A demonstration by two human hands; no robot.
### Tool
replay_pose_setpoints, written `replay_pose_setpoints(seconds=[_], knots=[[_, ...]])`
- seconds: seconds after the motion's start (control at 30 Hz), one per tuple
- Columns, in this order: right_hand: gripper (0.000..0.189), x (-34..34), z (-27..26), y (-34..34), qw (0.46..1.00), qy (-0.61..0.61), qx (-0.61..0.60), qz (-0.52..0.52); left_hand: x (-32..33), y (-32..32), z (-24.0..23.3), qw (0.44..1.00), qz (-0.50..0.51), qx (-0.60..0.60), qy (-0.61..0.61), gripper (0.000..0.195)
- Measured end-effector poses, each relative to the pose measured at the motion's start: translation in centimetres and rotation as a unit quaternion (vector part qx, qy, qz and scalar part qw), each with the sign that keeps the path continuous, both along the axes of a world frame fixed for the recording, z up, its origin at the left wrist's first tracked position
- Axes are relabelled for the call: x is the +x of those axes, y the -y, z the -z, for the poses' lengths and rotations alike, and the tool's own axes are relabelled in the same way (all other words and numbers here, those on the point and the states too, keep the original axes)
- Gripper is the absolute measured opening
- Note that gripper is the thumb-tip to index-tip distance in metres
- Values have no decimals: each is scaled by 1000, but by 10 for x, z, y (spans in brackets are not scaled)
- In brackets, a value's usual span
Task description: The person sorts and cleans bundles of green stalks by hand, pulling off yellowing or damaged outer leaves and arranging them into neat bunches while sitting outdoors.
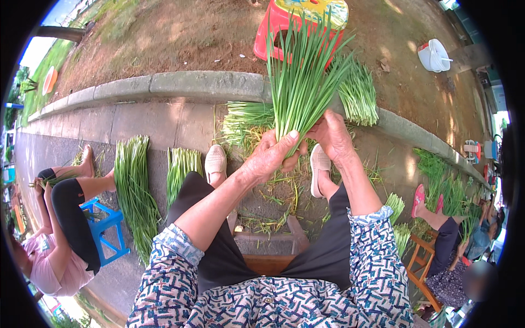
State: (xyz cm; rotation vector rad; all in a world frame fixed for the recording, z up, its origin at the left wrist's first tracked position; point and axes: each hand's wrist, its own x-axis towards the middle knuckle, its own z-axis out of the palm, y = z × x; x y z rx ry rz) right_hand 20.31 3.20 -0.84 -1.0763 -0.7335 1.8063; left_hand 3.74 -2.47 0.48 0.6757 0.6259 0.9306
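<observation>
My left hand (pixel 278 152) is closed around the lower stems of a bunch of green garlic chives (pixel 301 88), its thumb across the front. The long leaves fan upward, away from me. My right hand (pixel 334 133) touches the bunch's right side, thumb and fingers close together; whether they pinch a stem is hidden. Beyond my hands, one pile of chives (pixel 246 119) lies at the kerb and another bundle (pixel 359 96) rests across it on the right. Loose yellowed trimmings (pixel 283 192) litter the ground between my shoes.
A red plastic stool (pixel 266 37) with a yellow top stands past the concrete kerb (pixel 205 85). Chive bundles (pixel 133 184) lie to my left, near a person on a blue stool (pixel 104 231). Another person sits right, by more chives (pixel 447 188). A white bucket (pixel 434 56) is farther off.
</observation>
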Motion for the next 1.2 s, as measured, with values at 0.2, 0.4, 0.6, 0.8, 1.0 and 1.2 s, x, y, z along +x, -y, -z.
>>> replay_pose_setpoints(seconds=[0.2,0.4,0.6,0.8,1.0,1.2], knots=[[68,-4,-2,6,969,-241,-49,-26,-5,-6,0,992,-24,-100,79,36],[78,-20,-3,13,980,-135,4,-144,-6,-5,-3,995,26,-96,28,32],[52,-12,-11,0,960,-254,-4,-116,-1,6,6,985,146,-91,23,37],[32,6,-1,-11,969,-239,11,-66,2,3,6,990,105,-96,6,76],[25,18,-13,-17,979,-193,51,31,5,-1,13,948,-36,-312,53,77],[25,3,-19,-9,982,-161,96,-23,10,3,13,914,-119,-346,173,72]])
